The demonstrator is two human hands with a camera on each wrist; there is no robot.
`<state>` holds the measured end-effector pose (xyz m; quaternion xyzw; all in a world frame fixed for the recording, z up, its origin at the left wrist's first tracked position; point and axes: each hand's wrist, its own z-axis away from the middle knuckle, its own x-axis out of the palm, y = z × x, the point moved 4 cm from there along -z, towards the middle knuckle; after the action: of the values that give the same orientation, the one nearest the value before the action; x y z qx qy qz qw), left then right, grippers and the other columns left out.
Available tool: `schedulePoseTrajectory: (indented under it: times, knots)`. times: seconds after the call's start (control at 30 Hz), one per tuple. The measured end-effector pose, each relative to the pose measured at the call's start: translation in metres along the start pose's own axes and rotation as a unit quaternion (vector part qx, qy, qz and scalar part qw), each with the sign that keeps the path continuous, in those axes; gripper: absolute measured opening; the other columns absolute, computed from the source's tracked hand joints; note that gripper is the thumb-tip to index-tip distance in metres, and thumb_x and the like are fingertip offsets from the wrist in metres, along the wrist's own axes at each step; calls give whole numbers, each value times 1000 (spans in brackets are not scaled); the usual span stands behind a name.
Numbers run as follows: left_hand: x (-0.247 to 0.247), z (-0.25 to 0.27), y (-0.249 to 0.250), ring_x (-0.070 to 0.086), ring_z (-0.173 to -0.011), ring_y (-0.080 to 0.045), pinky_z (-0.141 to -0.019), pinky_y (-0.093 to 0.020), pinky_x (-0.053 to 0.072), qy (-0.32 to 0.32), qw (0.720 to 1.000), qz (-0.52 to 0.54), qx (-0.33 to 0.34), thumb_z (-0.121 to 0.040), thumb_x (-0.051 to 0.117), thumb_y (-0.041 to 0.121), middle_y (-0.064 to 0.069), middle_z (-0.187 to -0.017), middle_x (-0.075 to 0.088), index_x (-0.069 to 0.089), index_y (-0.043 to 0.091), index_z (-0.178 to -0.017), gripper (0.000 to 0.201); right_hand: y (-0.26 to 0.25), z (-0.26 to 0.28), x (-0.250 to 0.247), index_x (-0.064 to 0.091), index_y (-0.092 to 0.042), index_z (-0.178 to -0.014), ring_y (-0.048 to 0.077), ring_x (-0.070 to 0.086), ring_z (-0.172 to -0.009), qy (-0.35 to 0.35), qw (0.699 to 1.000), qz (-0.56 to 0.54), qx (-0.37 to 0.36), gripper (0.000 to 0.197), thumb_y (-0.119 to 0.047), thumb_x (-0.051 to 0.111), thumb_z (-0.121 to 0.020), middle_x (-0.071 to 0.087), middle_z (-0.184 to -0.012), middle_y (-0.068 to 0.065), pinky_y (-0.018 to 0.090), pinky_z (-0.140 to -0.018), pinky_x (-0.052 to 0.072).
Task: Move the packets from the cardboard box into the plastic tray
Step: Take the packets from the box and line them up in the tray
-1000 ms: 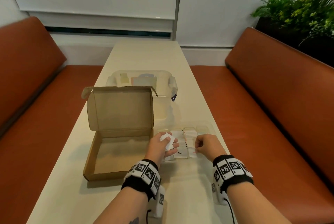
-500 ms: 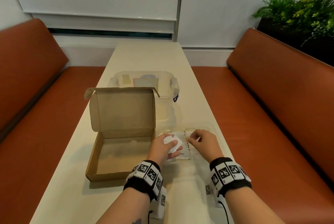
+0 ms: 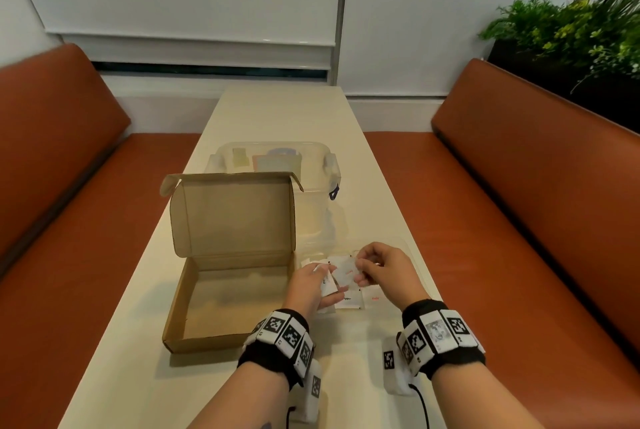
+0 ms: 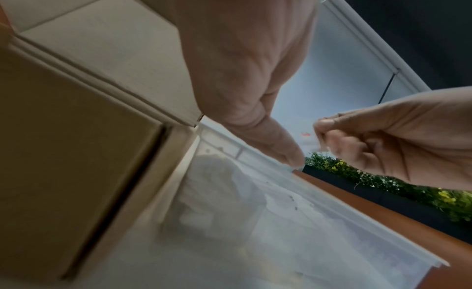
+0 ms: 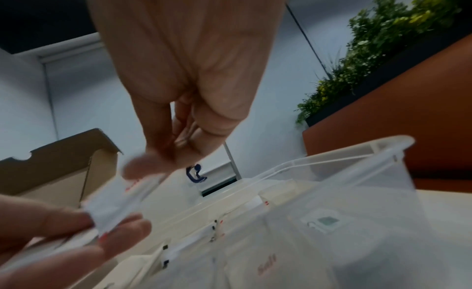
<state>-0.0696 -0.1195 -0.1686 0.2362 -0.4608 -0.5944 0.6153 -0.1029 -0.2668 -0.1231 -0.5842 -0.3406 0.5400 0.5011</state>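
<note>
The open cardboard box (image 3: 228,297) lies on the table left of my hands, and its floor shows bare. Just right of it sits the clear plastic tray (image 3: 412,255), with white packets (image 3: 346,300) lying flat in it. Above the tray's left end, my left hand (image 3: 327,286) holds a small bundle of white packets (image 3: 325,286). My right hand (image 3: 356,271) pinches one red-printed packet (image 3: 344,271) out of that bundle. In the right wrist view, that packet (image 5: 120,194) spans from my right fingertips (image 5: 143,164) to the left fingers (image 5: 76,218), above the tray (image 5: 332,152).
A clear lidded storage bin (image 3: 277,158) stands behind the box's raised lid (image 3: 235,213). Orange benches (image 3: 519,203) run along both sides of the narrow table (image 3: 277,109). A planter (image 3: 571,30) stands at the back right.
My right hand has lifted off the packets in the tray and moved left to the bundle in my left hand, where it now pinches one packet. My left hand has stayed over the tray's left end.
</note>
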Motion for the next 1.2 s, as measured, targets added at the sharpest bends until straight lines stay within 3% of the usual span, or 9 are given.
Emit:
schedulePoseTrajectory:
  times: [0.17,0.3,0.4,0.47,0.53,0.63,0.8,0.97,1.2]
  knots:
    - [8,5,-3,72,-68,-25,-59,-30,60,-38,998,26,-31,-100,41,12,-19,-77,69,61,-1,-93,25,4,4,-11,60,6,-85,22,65,-68,16,997,-80,-13,7,-1,61,-87,66,-76,18,27,-67,57]
    - [17,10,-2,72,-71,-22,-60,-25,59,-74,997,17,-17,-95,54,9,-14,-77,71,65,-2,-98,15,9,5,-16,62,4,-84,21,66,-69,17,995,-101,16,19,-14,65,-87,68,-79,17,28,-70,57]
    - [20,12,-3,72,-73,-19,-62,-23,57,-88,996,-2,-7,-92,58,3,-14,-81,71,65,-3,-104,16,8,6,-18,65,1,-85,21,65,-73,-12,994,-106,27,11,3,54,-86,67,-78,14,25,-71,57]
    - [21,12,-2,72,-73,-18,-63,-23,58,-89,996,-3,-3,-90,59,-1,-16,-84,70,65,-6,-107,19,5,7,-20,69,-7,-84,14,65,-73,-37,998,-45,15,23,8,53,-81,68,-77,4,21,-73,56]
    - [23,13,-2,72,-73,-18,-63,-22,57,-90,996,-7,0,-88,62,-1,-16,-87,70,65,-5,-108,20,3,10,-21,72,-14,-82,9,64,-69,-47,998,31,1,19,2,63,-79,70,-75,-3,20,-72,55]
    - [24,12,-3,72,-72,-19,-60,-22,57,-77,997,-1,-1,-89,59,-2,-16,-86,70,65,-2,-101,12,3,10,-29,73,-12,-82,9,58,-57,-10,998,69,2,2,-12,72,-80,66,-67,1,16,-60,51]
    - [18,8,-6,70,-77,-23,-62,-23,59,-51,999,12,-3,-95,52,3,-19,-90,68,63,1,-96,12,15,6,-45,72,-13,-80,2,50,-48,26,986,162,29,6,-12,68,-84,61,-61,-4,9,-47,43]
    - [14,4,-6,72,-66,-21,-60,-25,60,-37,999,35,-20,-98,44,5,-19,-83,69,62,-1,-96,19,28,-2,-33,70,-12,-75,2,51,-50,-17,960,276,50,9,-10,67,-84,59,-60,-8,6,-47,41]
    - [9,2,0,69,-74,-28,-60,-29,60,-17,998,47,-23,-102,36,11,-22,-84,67,60,-1,-95,28,34,-9,-18,71,-5,-85,5,51,-50,-40,936,344,67,7,-10,67,-85,62,-69,1,15,-54,45]
